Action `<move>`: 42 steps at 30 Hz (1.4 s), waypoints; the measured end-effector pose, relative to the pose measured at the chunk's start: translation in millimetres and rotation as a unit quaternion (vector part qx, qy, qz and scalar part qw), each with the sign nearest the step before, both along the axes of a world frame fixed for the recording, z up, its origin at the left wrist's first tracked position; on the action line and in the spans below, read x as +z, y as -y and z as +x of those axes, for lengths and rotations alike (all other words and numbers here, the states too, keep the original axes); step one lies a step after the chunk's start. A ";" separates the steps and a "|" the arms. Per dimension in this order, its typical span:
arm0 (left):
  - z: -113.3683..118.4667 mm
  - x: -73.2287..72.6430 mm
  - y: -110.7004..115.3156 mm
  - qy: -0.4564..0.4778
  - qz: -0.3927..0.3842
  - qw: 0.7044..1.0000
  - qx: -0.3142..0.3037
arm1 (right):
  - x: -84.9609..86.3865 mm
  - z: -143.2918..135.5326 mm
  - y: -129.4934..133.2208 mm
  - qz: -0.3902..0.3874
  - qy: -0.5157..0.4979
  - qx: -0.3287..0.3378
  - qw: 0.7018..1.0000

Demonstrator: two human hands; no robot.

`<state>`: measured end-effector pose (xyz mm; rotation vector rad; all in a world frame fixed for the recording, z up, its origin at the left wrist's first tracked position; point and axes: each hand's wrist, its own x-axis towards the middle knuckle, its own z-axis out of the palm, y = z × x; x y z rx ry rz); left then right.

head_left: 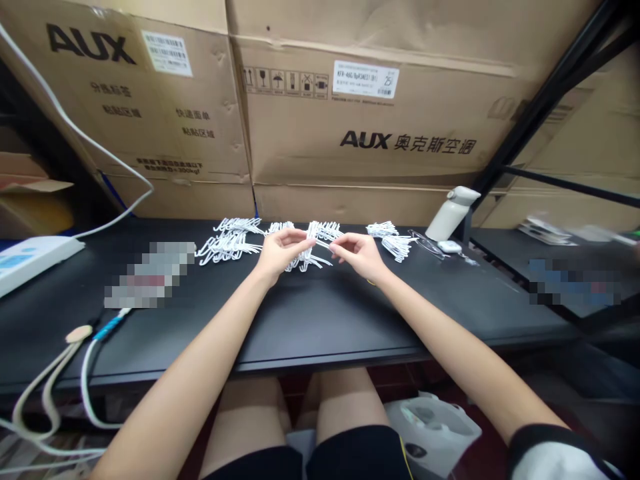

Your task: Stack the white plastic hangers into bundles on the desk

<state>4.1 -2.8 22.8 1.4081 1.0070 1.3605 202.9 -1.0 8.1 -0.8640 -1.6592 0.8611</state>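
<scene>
While both my hands meet over the middle of a black table [310, 320], they pinch one small white plastic hook [320, 244] between them. My left hand [281, 253] has its thumb and forefinger closed on the hook's left end, the other fingers curled loosely under. My right hand [359, 255] closes thumb and forefinger on the right end, palm turned partly up. The hook hangs just above the table, not resting on it, and right over a heap of the same white hooks [305, 261].

Around that heap lie more of them. To the left sits a bundle [226, 244] that looks lined up, hooks lying side by side. Behind my hands is another cluster [326, 231], and to the right two smaller groups [393, 239]. Whether any of them are joined or merely stacked, I cannot tell; they are too small and fine.

Judging from this, some hooks seem already gathered into neat bundles, while the loose heap under my hands looks unsorted, so I guess the work is partway through, with a fair share left.

Farther out, a white bottle [453, 213] stands at the table's right rear, with clear glasses [427, 243] just beside it. A white device [30, 260] sits at the far left, and white cables [60, 380] loop off the near left edge. Large cardboard boxes [370, 127] form a wall behind the table.
</scene>
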 end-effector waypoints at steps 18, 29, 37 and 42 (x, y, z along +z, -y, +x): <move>-5.9 -2.2 -9.8 0.162 -0.071 0.984 0.008 | -22.8 -3.6 -9.8 0.085 0.279 -0.068 0.954; -4.8 0.0 -6.9 0.175 -0.079 0.981 0.009 | -21.0 1.5 -23.4 -0.005 0.281 -0.056 0.958; -6.2 -2.3 -8.3 0.167 -0.068 0.984 0.003 | -16.9 9.8 -24.6 -0.169 0.136 0.009 0.976; -5.5 -1.1 -7.4 0.176 -0.073 0.982 0.006 | -14.3 18.0 -25.6 -0.134 0.189 -0.016 0.973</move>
